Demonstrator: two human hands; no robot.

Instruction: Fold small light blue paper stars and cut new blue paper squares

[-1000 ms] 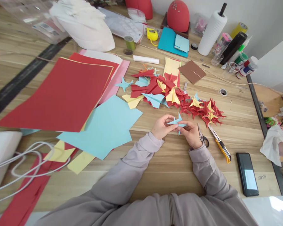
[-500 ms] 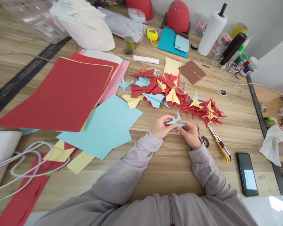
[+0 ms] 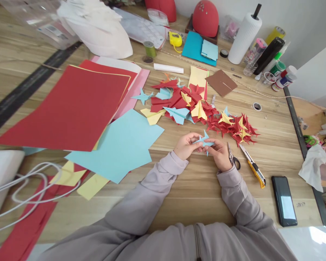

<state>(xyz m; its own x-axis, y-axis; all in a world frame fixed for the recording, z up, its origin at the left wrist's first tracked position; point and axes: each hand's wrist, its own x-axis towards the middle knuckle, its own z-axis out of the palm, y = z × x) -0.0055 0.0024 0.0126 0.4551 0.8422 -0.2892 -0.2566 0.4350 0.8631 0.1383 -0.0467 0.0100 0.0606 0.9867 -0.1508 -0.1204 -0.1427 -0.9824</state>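
Observation:
A small light-blue folded paper piece with pointed tips [image 3: 204,139] is held between both hands above the wooden table. My left hand [image 3: 185,145] pinches its left side with thumb and fingers. On its right side my right hand [image 3: 220,153] grips it the same way. Just beyond the hands lies a pile of red, yellow and blue folded paper shapes [image 3: 179,99], with spiky red and yellow ones [image 3: 241,128] at its right end. Scissors [image 3: 235,161] lie partly hidden beside my right wrist.
Right of the scissors are a yellow cutter knife [image 3: 254,167] and a black phone [image 3: 284,201]. Large red sheets [image 3: 67,108] and blue sheets [image 3: 116,145] cover the left side. A white cable [image 3: 38,199] coils at lower left. Bottles stand at the back right.
The blue paper piece has tilted slightly between the fingers, its lower tip shifting a little to the right. Both hands stay in nearly the same place.

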